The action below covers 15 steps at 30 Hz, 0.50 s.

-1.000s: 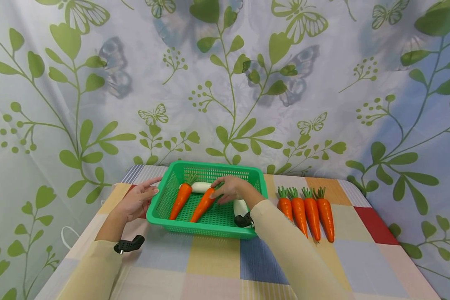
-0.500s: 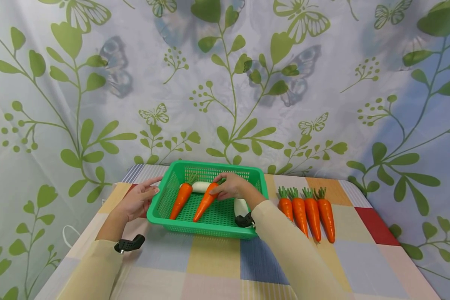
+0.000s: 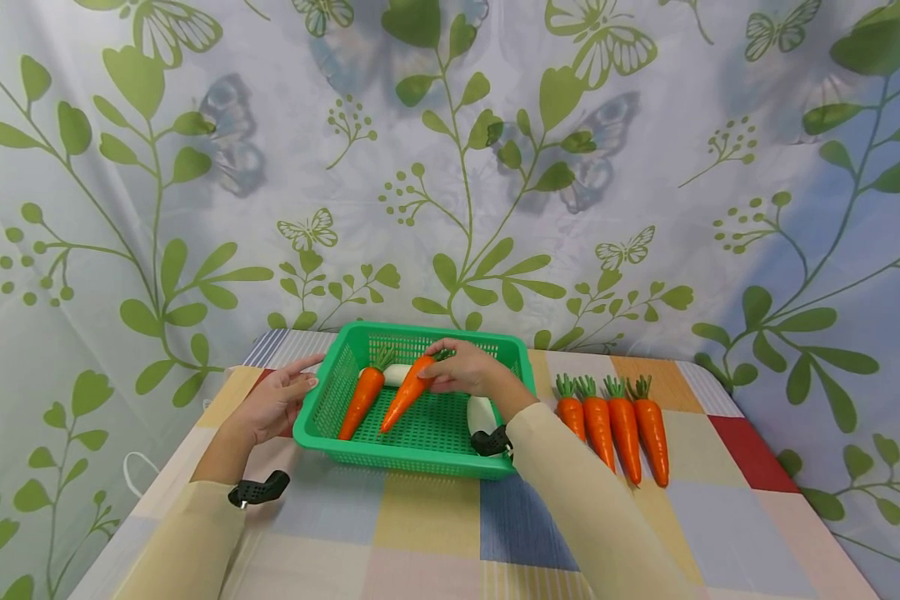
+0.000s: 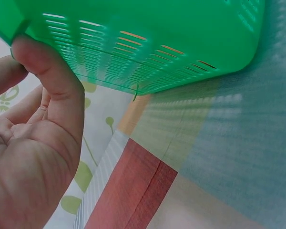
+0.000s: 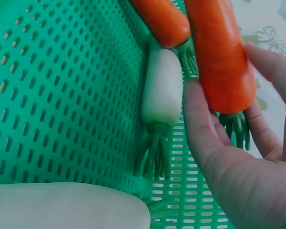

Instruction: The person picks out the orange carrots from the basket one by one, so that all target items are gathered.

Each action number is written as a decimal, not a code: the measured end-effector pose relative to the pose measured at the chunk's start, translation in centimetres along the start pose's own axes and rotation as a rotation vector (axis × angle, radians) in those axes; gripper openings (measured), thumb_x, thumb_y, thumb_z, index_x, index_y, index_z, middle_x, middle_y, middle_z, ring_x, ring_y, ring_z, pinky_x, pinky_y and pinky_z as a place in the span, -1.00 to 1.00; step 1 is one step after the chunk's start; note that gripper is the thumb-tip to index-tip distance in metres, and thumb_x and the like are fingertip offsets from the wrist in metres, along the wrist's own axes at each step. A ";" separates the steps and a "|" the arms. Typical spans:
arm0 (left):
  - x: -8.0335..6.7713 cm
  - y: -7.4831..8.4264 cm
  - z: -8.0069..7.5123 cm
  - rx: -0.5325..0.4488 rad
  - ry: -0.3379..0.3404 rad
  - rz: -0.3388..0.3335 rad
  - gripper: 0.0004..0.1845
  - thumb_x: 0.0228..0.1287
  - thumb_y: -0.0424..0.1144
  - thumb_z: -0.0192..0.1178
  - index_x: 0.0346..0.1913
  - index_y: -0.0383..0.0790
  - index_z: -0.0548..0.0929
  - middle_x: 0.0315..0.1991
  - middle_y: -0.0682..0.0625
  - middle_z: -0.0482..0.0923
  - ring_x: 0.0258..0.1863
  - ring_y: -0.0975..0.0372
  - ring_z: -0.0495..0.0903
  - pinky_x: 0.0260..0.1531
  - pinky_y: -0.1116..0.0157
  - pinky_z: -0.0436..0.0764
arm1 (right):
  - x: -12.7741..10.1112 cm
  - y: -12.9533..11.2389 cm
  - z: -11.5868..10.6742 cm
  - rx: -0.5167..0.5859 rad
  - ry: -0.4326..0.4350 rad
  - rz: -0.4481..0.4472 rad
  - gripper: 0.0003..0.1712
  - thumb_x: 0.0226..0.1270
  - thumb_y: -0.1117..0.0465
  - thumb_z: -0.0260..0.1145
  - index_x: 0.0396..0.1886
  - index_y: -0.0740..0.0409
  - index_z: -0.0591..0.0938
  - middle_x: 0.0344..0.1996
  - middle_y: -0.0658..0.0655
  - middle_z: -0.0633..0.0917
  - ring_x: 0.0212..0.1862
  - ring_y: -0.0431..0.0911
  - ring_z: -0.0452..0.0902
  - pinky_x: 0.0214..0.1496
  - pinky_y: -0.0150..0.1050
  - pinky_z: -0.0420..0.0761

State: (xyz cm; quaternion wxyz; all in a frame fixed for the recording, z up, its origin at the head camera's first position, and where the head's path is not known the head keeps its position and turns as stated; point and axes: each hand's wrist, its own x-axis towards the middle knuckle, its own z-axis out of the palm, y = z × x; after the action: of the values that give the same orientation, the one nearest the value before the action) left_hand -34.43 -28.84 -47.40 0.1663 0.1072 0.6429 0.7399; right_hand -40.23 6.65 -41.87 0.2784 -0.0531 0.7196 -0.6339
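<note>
In the right wrist view, the tapered tip of the held carrot [image 3: 407, 393] is cut off; whether the basket floor is touched by it cannot be told. It is pinched near its leafy end between thumb and fingers of the right hand [image 3: 465, 369], inside the green basket [image 3: 412, 461], its tip slanted toward seven o'clock. The far radish [image 3: 396, 375], toward twelve o'clock, is partly covered by it; the near radish [image 3: 482, 412], toward four, is overlapped by a black wrist camera [image 3: 489, 442]. Another carrot [image 3: 362, 404] is laid toward nine. At nine o'clock the rim is touched by the left hand [image 3: 277, 402], its fingers loosely extended. At three o'clock a carrot row [image 3: 624, 437] is set on the patchwork-covered tabletop [image 3: 427, 517], one tip hidden by a sleeve [image 3: 570, 475]. The basket is made of slotted, smooth plastic; the radishes are white and rounded
</note>
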 end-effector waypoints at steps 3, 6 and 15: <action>0.0 -0.1 0.0 0.007 0.001 -0.002 -0.30 0.64 -0.22 -0.02 0.66 -0.16 -0.06 0.13 -0.05 0.57 0.02 0.22 0.74 0.04 0.18 0.74 | -0.2 -0.1 -0.1 0.032 -0.003 -0.014 -0.41 0.28 0.31 0.50 0.27 0.15 0.50 0.18 0.28 0.62 -0.03 0.09 0.76 0.31 0.09 0.62; 0.0 -0.1 0.0 0.014 0.007 -0.002 -0.31 0.64 -0.21 -0.02 0.66 -0.15 -0.05 0.14 -0.05 0.56 0.03 0.22 0.74 0.04 0.18 0.74 | -0.5 -0.3 -0.2 0.046 -0.004 -0.020 -0.41 0.29 0.29 0.50 0.27 0.15 0.49 0.19 0.27 0.61 -0.02 0.10 0.76 0.33 0.10 0.61; -0.1 -0.3 0.1 0.025 0.029 -0.002 -0.28 0.63 -0.17 0.02 0.66 -0.14 -0.03 0.14 -0.01 0.57 0.01 0.23 0.74 0.02 0.20 0.75 | -1.8 -0.8 -0.8 0.048 -0.002 -0.047 -0.26 0.33 0.31 0.45 0.45 0.18 0.37 0.22 0.31 0.60 -0.06 0.07 0.76 0.11 -0.07 0.75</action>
State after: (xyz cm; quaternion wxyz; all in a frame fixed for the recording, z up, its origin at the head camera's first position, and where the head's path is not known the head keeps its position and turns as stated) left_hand -34.29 -28.72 -47.65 0.1561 0.0980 0.6545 0.7332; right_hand -39.32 7.98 -40.49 0.2655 -0.0642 0.7025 -0.6572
